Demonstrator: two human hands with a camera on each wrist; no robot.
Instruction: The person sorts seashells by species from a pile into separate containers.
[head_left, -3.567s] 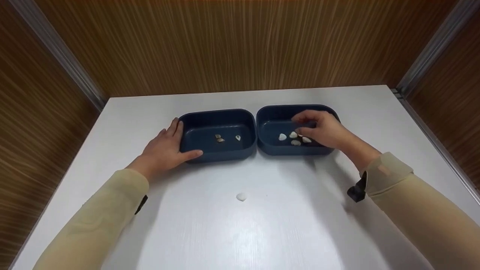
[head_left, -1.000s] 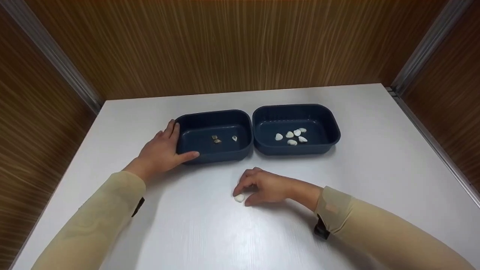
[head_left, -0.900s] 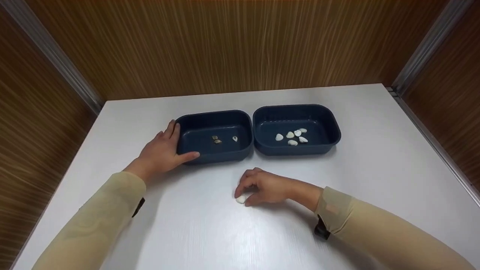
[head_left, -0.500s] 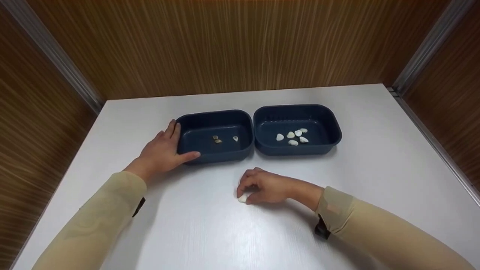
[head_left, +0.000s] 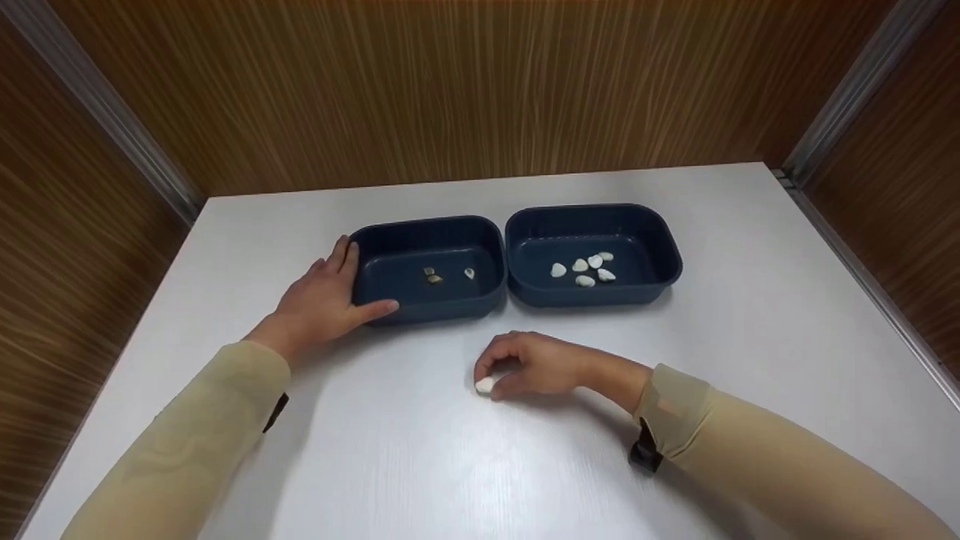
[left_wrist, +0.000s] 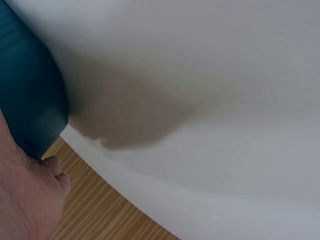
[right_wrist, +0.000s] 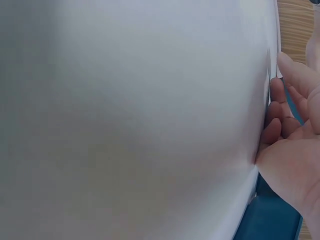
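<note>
In the head view, my right hand (head_left: pixel 536 364) pinches a white seashell (head_left: pixel 485 385) between thumb and fingers, just over the white table in front of the boxes. In the right wrist view the shell is hidden behind that hand (right_wrist: pixel 295 135). My left hand (head_left: pixel 319 300) rests against the left end of a dark blue box (head_left: pixel 442 307), fingers straight along its wall and thumb at the front rim. Inside lie two brown shells (head_left: pixel 433 276) and a paler one (head_left: pixel 469 273). A second blue box (head_left: pixel 600 295) beside it holds several white shells (head_left: pixel 595 262).
The white table (head_left: pixel 420 465) runs back to a wood-grain panel (head_left: pixel 480 97). More wood-grain panels stand at the left and right, with metal strips in the corners. The two boxes stand end to end, nearly touching.
My right hand has come from the right box to the lone white shell, closed its fingers on it and raised it slightly. My left hand has stayed on the left box.
</note>
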